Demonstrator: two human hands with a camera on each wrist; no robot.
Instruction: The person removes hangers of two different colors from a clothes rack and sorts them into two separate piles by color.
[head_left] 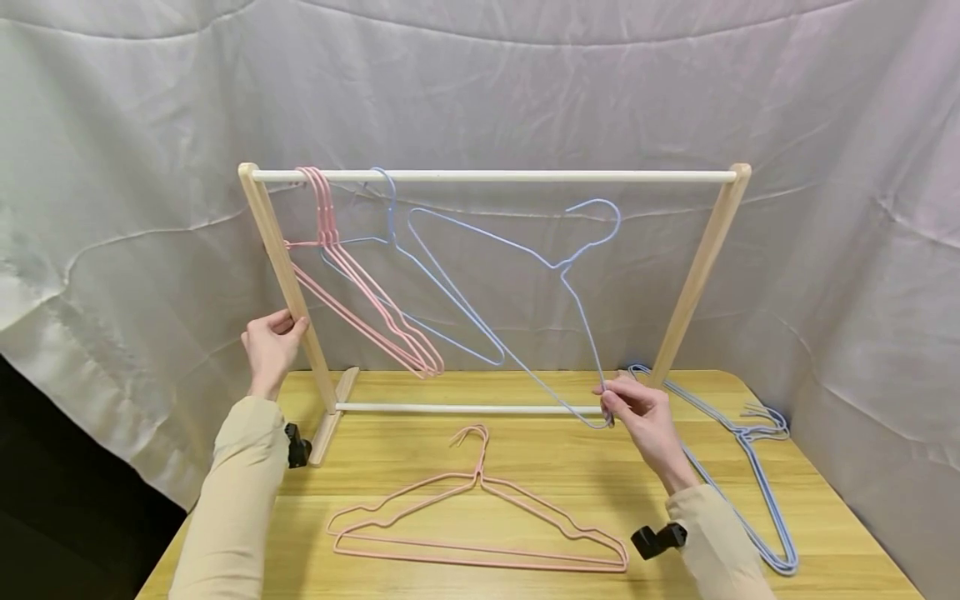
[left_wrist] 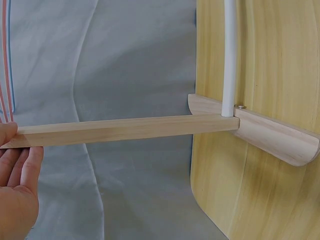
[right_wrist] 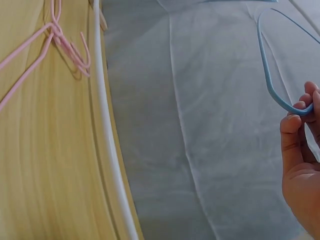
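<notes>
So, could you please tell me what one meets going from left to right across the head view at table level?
Left hand → pink hangers on the table → right hand → blue hangers on the table.

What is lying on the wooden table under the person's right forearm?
A bundle of blue wire hangers lies on the light wooden table; the beige-sleeved right forearm covers part of them. The right hand pinches another blue wire hanger.

table [head_left: 525,467] | on it: rack [head_left: 330,417], pink hangers [head_left: 480,521], blue hangers [head_left: 750,467]
</notes>
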